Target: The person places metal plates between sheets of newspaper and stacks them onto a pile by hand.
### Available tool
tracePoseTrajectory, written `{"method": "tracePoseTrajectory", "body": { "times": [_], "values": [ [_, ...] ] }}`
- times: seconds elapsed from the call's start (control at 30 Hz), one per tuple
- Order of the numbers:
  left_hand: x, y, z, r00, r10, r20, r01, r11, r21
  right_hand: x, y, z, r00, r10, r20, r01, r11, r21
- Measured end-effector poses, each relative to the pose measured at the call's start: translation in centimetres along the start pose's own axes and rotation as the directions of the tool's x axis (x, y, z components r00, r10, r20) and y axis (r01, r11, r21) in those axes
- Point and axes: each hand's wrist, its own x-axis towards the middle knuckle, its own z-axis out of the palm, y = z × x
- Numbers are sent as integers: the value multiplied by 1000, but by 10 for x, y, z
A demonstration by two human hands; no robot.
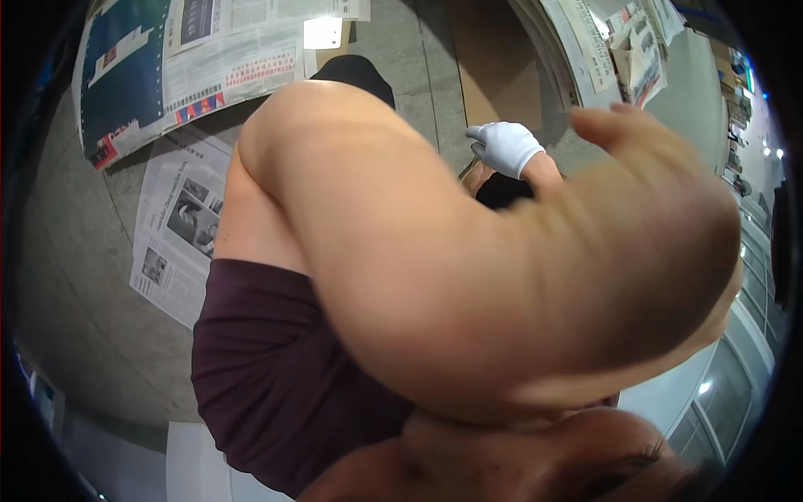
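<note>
My left arm is bent across the view, bare below a dark maroon sleeve. At its end my left hand is ungloved, very close to the camera and smeared by motion. One digit sticks out to the left; the other fingers cannot be made out. Beyond it, lower down, my right hand wears a white glove with greyish fingertips. Its fingers point left, slightly apart, and nothing shows in them. The right forearm is mostly hidden behind the left hand.
A stack of newspapers lies at upper left, with loose newspaper sheets on the grey floor below. Another paper stack stands at upper right beside brown cardboard. Pale panels are at right.
</note>
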Motion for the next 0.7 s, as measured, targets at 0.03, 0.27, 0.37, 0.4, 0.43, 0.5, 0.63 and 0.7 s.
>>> {"method": "tracePoseTrajectory", "body": {
  "times": [0.03,0.27,0.37,0.4,0.43,0.5,0.63,0.7],
  "values": [
    [-14,-8,-2,992,-49,-120,49,999,-7,-1,-19,10,922,290,-257,-343,919,-193],
    [-236,-160,82,-33,-792,-610,746,387,-543,-11,8,-1,984,-87,-153,90,996,18],
    [-450,-176,152,-523,-251,-815,848,-56,-527,-14,8,-3,990,-14,-138,11,1000,-26],
    [-482,-152,154,-545,-74,-835,828,-206,-522,-14,9,0,990,-13,-142,13,1000,-1],
    [-521,-132,160,-531,32,-847,752,-444,-488,-15,10,6,990,-13,-140,16,1000,22],
    [-559,-107,162,-559,76,-826,636,-600,-485,-13,17,19,993,-9,-117,16,998,58],
    [-577,-83,146,-676,-190,-712,649,-610,-454,-8,24,46,998,1,-68,5,995,97],
    [-584,-85,143,-668,-181,-722,621,-669,-408,-5,25,52,999,14,-36,-10,993,116]
  ]
}}
